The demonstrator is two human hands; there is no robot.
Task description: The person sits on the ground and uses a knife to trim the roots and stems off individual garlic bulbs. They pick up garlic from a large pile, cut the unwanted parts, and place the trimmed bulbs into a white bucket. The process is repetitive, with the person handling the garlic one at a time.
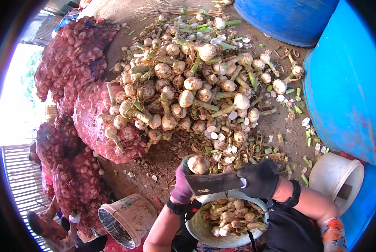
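Observation:
My left hand (181, 185), in a pink-purple glove, is closed round a garlic bulb (198, 164) with its rounded side up. In my right hand (259, 178), which wears a black glove, is a broad dark knife (215, 183). Its blade reaches leftward across to my left hand, just below the bulb; the exact contact is hidden. Under both hands sits a pale basin (192, 224) with trimmed garlic bulbs (234, 216) inside. Ahead of me lies a large heap of garlic (171, 92), many bulbs still bearing green stalks.
Cut stalks and white scraps (221, 147) litter the ground round the heap. Full red mesh sacks (74, 54) line the left, where another person (49, 227) works. A dirty bucket (131, 216) tilts at left; a white bucket (335, 176) and blue barrels (343, 84) stand right.

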